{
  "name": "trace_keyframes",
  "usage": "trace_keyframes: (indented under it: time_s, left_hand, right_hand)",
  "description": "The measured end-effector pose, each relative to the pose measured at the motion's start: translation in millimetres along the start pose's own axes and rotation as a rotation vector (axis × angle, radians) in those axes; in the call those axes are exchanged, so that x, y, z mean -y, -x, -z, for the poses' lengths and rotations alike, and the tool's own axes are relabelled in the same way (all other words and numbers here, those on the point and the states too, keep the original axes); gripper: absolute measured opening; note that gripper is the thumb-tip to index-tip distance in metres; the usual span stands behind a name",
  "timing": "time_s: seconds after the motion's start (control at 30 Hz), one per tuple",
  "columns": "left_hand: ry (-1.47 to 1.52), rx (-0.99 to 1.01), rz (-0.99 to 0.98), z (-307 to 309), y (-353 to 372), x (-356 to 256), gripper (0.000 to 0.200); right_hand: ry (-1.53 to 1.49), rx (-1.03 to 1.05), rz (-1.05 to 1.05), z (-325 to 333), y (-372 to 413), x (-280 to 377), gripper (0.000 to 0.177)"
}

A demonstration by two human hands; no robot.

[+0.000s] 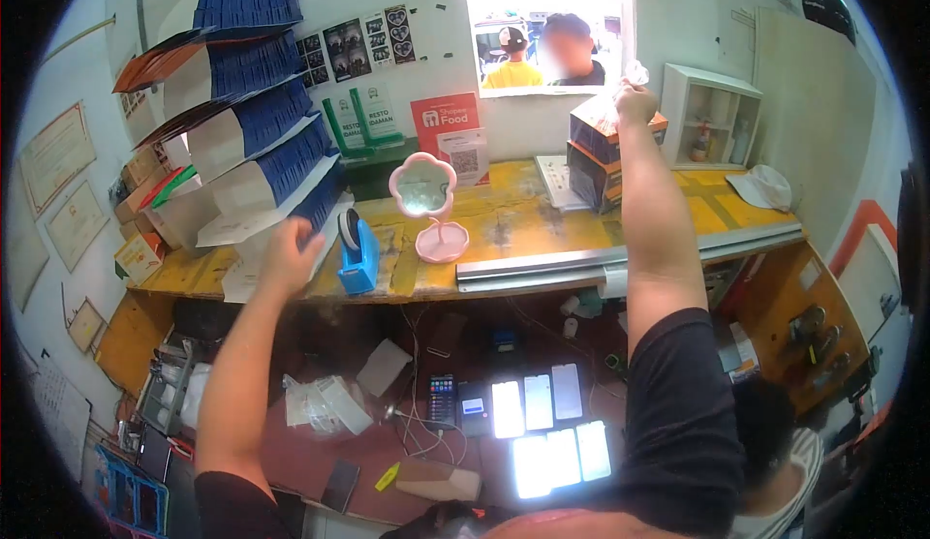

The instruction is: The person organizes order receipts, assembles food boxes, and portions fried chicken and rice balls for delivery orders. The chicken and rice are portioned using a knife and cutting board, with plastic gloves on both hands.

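Note:
My right hand (635, 103) reaches out toward the window, its fingers closed on the gathered white top of a plastic bag (636, 72). Inside the bag are dark blue and orange boxes (593, 161), one on another, at the counter's far side; my forearm covers part of them. My left hand (287, 256) hovers over the counter's near edge with its fingers loosely apart and apparently nothing in them. It is between the leaning stacks of blue-and-white folded cartons (291, 156) and a blue tape dispenser (358, 256).
A pink flower-shaped mirror (423, 186) stands on the yellow worn counter (513, 219). A metal rail (542, 270) runs along the front edge. Below, several lit phones (536, 396) lie on a lower shelf among cables. Two people (570, 50) are outside the window. A white cap (760, 188) rests at right.

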State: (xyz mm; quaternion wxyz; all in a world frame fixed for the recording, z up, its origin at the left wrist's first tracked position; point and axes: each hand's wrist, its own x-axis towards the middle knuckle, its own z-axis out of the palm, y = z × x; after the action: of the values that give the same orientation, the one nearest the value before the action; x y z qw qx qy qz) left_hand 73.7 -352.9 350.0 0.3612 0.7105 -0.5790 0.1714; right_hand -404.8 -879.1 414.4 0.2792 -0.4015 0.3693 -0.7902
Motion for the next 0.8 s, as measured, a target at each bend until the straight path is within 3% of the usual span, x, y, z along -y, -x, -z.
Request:
trace_keyframes:
  time_s: [0.07,0.2,0.23,0.27,0.37,0.43,0.5,0.57,0.7,0.8]
  left_hand:
    - [-0.017,0.020,0.047,-21.5,29.5,41.3,0.033]
    - [-0.078,0.030,-0.036,-53.3,52.7,67.1,0.024]
    - [-0.107,0.011,-0.077,-58.0,53.9,65.5,0.022]
    - [-0.105,0.027,-0.062,-64.3,54.5,63.9,0.022]
    - [-0.300,-0.071,-0.091,-73.6,50.8,56.1,0.024]
    - [-0.314,-0.095,-0.128,-82.5,52.1,72.1,0.024]
    - [-0.345,-0.061,-0.131,-80.5,47.3,63.9,0.021]
    - [-0.334,-0.126,-0.195,-81.8,39.2,59.6,0.019]
    - [-0.014,-0.170,0.007,-99.4,26.4,54.8,0.029]
    - [0.093,-0.231,0.046,-109.5,34.0,52.6,0.029]
  right_hand:
    - [0.011,-0.044,-0.023,-2.5,31.9,31.2,0.015]
    - [-0.080,-0.068,-0.112,-22.7,4.7,1.1,0.014]
    - [-0.237,0.000,-0.024,-25.5,11.8,6.9,0.008]
    - [-0.390,0.070,0.059,-25.9,18.4,12.5,0.021]
    - [-0.352,0.426,-0.075,-10.8,25.6,24.9,0.016]
    - [0.101,0.391,0.110,-1.4,41.7,31.8,0.014]
    - [0.268,0.323,0.350,17.0,95.6,63.1,0.012]
    - [0.248,0.240,0.563,43.5,156.2,97.6,0.011]
    - [0.082,0.060,0.936,128.7,290.7,125.5,0.008]
    - [0.017,0.045,0.953,185.1,403.3,86.9,0.008]
